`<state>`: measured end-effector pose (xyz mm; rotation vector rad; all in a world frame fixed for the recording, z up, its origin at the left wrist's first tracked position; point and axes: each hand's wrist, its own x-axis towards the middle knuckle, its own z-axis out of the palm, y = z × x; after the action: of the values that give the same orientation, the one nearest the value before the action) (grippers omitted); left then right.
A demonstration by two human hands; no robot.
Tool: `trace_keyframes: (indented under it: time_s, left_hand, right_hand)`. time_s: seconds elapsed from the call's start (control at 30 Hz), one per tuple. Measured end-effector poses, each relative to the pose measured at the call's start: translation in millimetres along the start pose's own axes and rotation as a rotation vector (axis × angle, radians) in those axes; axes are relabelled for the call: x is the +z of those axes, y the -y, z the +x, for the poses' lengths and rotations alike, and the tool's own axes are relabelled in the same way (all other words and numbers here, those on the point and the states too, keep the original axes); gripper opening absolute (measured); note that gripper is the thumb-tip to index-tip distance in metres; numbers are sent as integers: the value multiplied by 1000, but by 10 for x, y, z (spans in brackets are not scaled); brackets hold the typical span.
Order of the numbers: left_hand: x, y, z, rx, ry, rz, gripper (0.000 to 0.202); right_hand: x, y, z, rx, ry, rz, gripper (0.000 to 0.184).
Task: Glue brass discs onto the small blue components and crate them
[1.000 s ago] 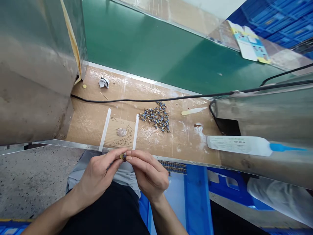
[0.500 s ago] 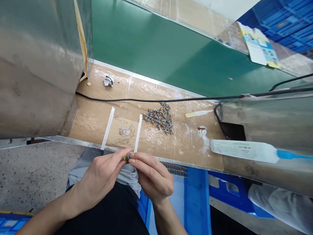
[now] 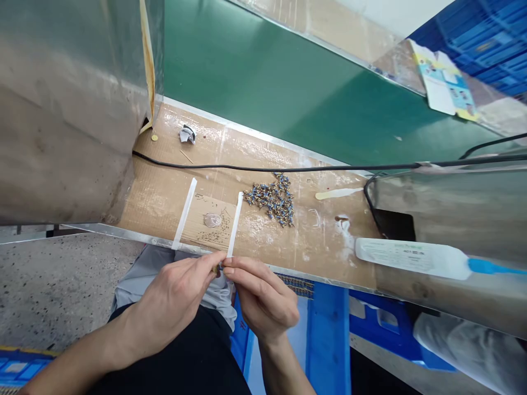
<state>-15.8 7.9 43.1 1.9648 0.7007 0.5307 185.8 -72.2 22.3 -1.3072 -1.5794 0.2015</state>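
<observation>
Pinching a tiny brass-and-blue part [image 3: 217, 268] between the fingertips of my left hand [image 3: 173, 307] and right hand [image 3: 263, 299], I hold it just off the near edge of the bench [image 3: 173, 186]. It is mostly hidden, so its shape is unclear. It seems light, rigid and easy to drop; gripping its body suits. More such parts [image 3: 272, 198] lie heaped beyond.

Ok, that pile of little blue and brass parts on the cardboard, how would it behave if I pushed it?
The pile of small parts would probably scatter, since the pieces lie loose. They look tiny, so likely light. The rounded ones may roll on the cardboard.
</observation>
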Motion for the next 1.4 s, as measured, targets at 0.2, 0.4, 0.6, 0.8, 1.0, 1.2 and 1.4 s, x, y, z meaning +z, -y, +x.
trace_keyframes:
  time_s: [0.2,0.4,0.6,0.8,1.0,1.2,1.4]
  left_hand:
    - [-37,-2,21,-29,64,-96,50]
    - [-63,-36,48,-47,65,-124,46]
    - [-33,-49,23,-55,41,-108,43]
    - [-29,-64,19,-83,45,-165,39]
    - [8,-74,52,-75,-21,-148,27]
    - [63,-61,37,-62,-82,-99,24]
    - [85,-69,20,-53,-134,-80,24]
  right_hand:
    - [-44,-11,-40,-23,11,-51,40]
    - [-50,15,-100,-99,26,-111,45]
    - [-33,19,-191,-119,7,-161,53]
    - [-107,-8,-314,-192,62,-214,53]
    - [-149,11,-403,-203,118,-226,47]
    - [-118,16,-436,-167,107,-184,53]
    - [-79,42,-422,-190,90,-217,61]
